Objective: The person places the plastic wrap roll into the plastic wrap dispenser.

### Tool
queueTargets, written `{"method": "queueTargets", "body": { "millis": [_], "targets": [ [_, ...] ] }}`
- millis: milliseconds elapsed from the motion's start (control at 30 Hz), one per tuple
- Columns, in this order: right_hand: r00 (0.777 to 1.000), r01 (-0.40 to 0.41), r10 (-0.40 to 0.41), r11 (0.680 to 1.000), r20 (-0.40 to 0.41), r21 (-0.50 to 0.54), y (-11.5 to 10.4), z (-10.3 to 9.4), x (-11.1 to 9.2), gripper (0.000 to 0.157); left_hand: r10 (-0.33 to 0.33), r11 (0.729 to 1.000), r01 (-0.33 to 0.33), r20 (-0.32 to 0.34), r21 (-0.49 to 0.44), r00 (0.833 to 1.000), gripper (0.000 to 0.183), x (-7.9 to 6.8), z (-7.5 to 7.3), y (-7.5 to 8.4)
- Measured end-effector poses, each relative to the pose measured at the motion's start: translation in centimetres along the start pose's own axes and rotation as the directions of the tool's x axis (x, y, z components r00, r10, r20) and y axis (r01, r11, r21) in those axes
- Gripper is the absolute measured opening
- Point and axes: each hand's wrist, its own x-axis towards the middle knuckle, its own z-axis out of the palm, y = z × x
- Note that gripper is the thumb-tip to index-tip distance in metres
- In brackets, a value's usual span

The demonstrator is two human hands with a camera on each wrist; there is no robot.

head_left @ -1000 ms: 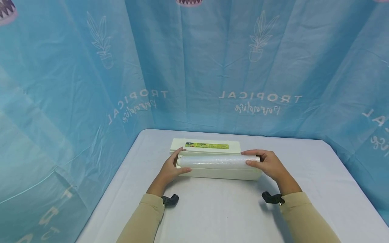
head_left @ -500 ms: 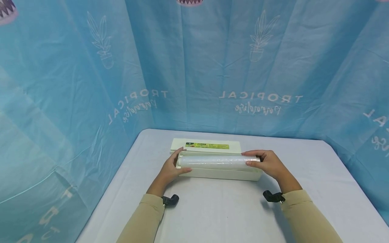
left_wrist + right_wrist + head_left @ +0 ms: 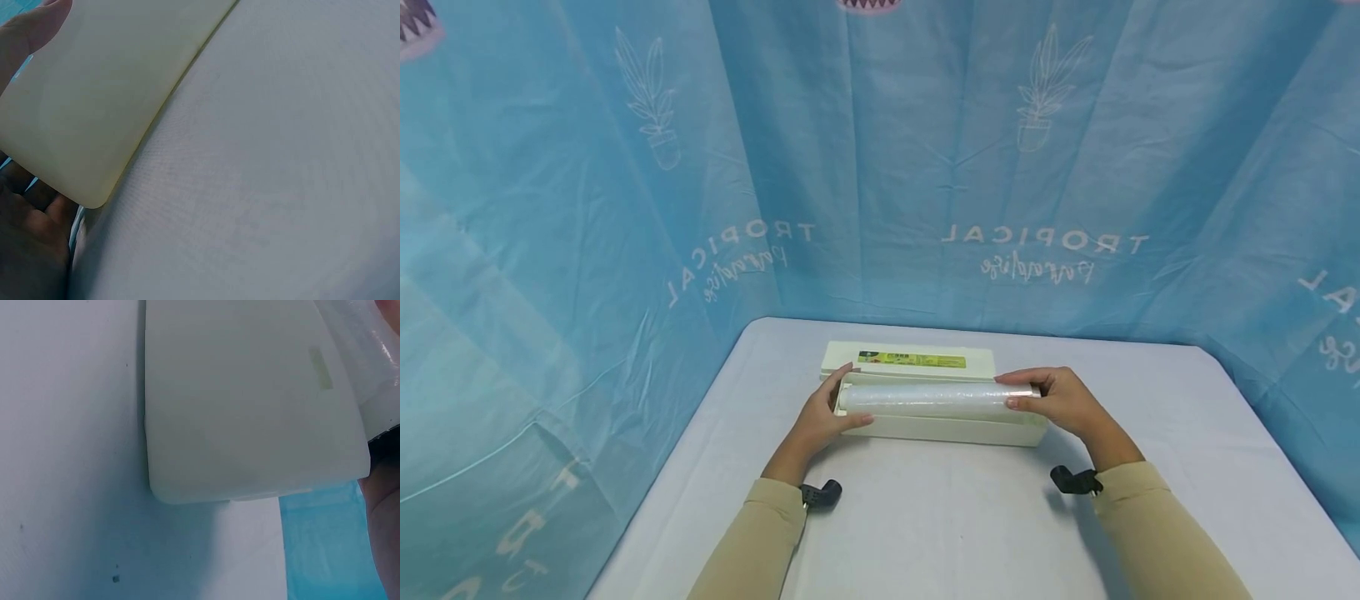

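A cream-white plastic dispenser box (image 3: pixel 940 429) lies lengthwise on the table, its lid (image 3: pixel 981 360) tipped back behind it. A roll of plastic wrap (image 3: pixel 932 398) sits in it, the right end raised a little above the rim. My left hand (image 3: pixel 820 421) grips the box's left end, thumb along the front wall and fingers behind. At the other end my right hand (image 3: pixel 1063 404) holds the roll's right end between thumb and fingers. The right wrist view shows the box's end wall (image 3: pixel 244 406) with the roll (image 3: pixel 369 350) sticking out above it.
A white cloth (image 3: pixel 940 525) covers the table. Blue printed curtains (image 3: pixel 895 167) hang behind it and along both sides. The lid carries a green-yellow label (image 3: pixel 912 359). Black wrist cameras (image 3: pixel 822 495) are strapped on both wrists.
My right hand and wrist have risen very slightly in the head view, with the roll's right end. The left hand, box and lid stay in place.
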Motion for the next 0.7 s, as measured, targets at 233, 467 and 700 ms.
{"method": "queueTargets", "body": {
  "millis": [233, 467, 700],
  "targets": [
    [1.0, -0.009, 0.01, 1.0, 0.018, -0.021, -0.19, -0.01, 0.21, 0.042, -0.002, 1.0, 0.002, -0.009, 0.007, 1.0, 0.108, 0.02, 0.0, 0.05],
    [0.999, -0.022, 0.023, 0.999, 0.026, -0.037, -0.11, 0.0, 0.28, 0.042, 0.002, 1.0, -0.002, -0.011, 0.003, 1.0, 0.109, 0.07, 0.09, -0.14],
    [0.999, -0.012, 0.015, 0.996, 0.029, -0.084, 0.13, -0.12, 0.35, 0.042, 0.016, 1.0, -0.016, -0.006, -0.014, 1.0, 0.109, -0.05, 0.12, -0.06]
  ]
}}
